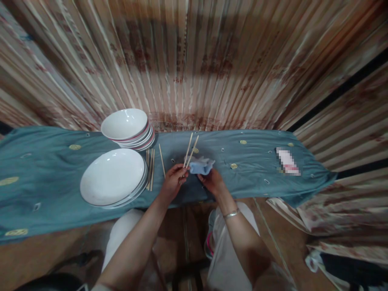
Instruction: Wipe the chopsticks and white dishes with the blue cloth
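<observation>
Forearms (135,242) foremost: left hand (174,180) pinches two chopsticks (193,150), right hand (212,181) grips blue cloth (200,167).

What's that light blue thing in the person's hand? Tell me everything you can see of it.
It looks like a small cloth, soft and bunched into uneven folds, pale blue with a greyer part toward its top left. The right hand holds it from below, over the teal table cover. Its left edge comes right up to the chopsticks held in the left hand; whether they touch is unclear. Its underside is partly hidden, and any fine weave is too small to tell.
</observation>
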{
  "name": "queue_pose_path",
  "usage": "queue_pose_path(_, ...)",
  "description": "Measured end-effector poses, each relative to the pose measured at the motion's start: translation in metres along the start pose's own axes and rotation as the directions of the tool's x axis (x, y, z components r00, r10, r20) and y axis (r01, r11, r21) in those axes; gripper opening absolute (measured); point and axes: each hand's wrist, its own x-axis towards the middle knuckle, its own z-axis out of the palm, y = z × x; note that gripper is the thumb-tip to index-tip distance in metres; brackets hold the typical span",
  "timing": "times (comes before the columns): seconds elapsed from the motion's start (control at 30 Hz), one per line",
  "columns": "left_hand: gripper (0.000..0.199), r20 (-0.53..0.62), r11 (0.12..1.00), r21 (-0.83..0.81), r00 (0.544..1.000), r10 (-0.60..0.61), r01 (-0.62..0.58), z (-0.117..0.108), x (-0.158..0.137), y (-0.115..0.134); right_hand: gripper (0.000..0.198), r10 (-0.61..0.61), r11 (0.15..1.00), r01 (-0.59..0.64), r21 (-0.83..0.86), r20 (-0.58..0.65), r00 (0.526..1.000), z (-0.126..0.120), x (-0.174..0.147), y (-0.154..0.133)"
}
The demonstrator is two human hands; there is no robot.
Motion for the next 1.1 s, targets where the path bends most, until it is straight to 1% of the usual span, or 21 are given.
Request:
queue_pose_path(0.1,0.024,-0.027,0.998,0.06,0.999,0.03,-0.028,0.0,-0.001,0.001,0.014,0.118,0.988,-0.113,0.105,-0.041,0.992,0.011,-0.003,0.005)
queue_pose_path(0.23,0.024,-0.036,0.971,0.219,0.994,0.107,-0.096,-0.003,-0.001,0.001,0.016,0.21,0.958,-0.181,0.221,-0.118,0.971,0.021,-0.007,-0.005)
queue_pose_path(0.3,0.025,-0.005,0.939,0.319,0.991,0.137,-0.128,-0.004,0.0,-0.001,0.026,0.258,0.931,-0.225,0.287,-0.079,0.963,0.024,-0.011,-0.013)
queue_pose_path(0.37,0.024,0.046,0.908,0.387,0.987,0.156,-0.162,-0.004,0.002,-0.004,0.041,0.27,0.909,-0.263,0.324,0.024,0.963,0.027,-0.014,-0.02)
queue_pose_path(0.4,0.024,0.062,0.898,0.401,0.983,0.172,-0.182,-0.003,0.003,-0.006,0.045,0.257,0.908,-0.267,0.322,0.073,0.964,0.029,-0.016,-0.021)
queue_pose_path(0.43,0.024,0.067,0.892,0.405,0.979,0.19,-0.201,-0.002,0.005,-0.007,0.044,0.235,0.917,-0.256,0.307,0.103,0.967,0.03,-0.018,-0.021)
queue_pose_path(0.47,0.024,0.062,0.889,0.402,0.976,0.211,-0.218,-0.001,0.006,-0.008,0.04,0.208,0.93,-0.231,0.287,0.111,0.972,0.031,-0.019,-0.02)
queue_pose_path(0.53,0.024,0.032,0.894,0.384,0.971,0.239,-0.232,0.001,0.008,-0.009,0.033,0.159,0.952,-0.171,0.254,0.067,0.985,0.031,-0.019,-0.016)
queue_pose_path(0.6,0.026,-0.021,0.914,0.34,0.969,0.244,-0.223,0.003,0.01,-0.007,0.027,0.145,0.96,-0.14,0.243,-0.002,0.989,0.029,-0.019,-0.012)
queue_pose_path(0.63,0.028,-0.056,0.93,0.3,0.969,0.241,-0.214,0.003,0.011,-0.005,0.025,0.155,0.959,-0.146,0.242,-0.017,0.988,0.026,-0.018,-0.012)
queue_pose_path(0.73,0.037,-0.174,0.965,0.17,0.958,0.229,-0.2,0.0,0.014,0.001,0.024,0.208,0.949,-0.205,0.24,0.01,0.978,0.016,-0.016,-0.018)
queue_pose_path(0.77,0.039,-0.199,0.969,0.148,0.954,0.226,-0.199,-0.001,0.015,0.003,0.025,0.208,0.955,-0.203,0.217,-0.002,0.978,0.011,-0.015,-0.021)
queue_pose_path(0.83,0.04,-0.215,0.972,0.138,0.952,0.216,-0.19,-0.003,0.015,0.007,0.024,0.158,0.981,-0.143,0.129,-0.111,0.981,0.002,-0.013,-0.026)
queue_pose_path(0.9,0.041,-0.212,0.977,0.133,0.958,0.194,-0.169,-0.003,0.012,0.009,0.022,0.056,0.998,-0.057,0.004,-0.244,0.968,-0.005,-0.011,-0.028)
queue_pose_path(0.93,0.042,-0.209,0.98,0.128,0.962,0.177,-0.153,-0.001,0.01,0.009,0.021,0.009,0.999,-0.024,-0.047,-0.288,0.958,-0.007,-0.01,-0.027)
queue_pose_path(1.03,0.042,-0.199,0.99,0.12,0.975,0.098,-0.075,0.005,0.004,0.005,0.023,-0.05,0.995,0.02,-0.094,-0.332,0.942,-0.007,-0.008,-0.02)
queue_pose_path(1.1,0.039,-0.159,0.992,0.121,0.986,0.046,-0.027,0.01,0.0,0.0,0.027,-0.034,0.998,0.012,-0.068,-0.32,0.947,0.0,-0.009,-0.017)
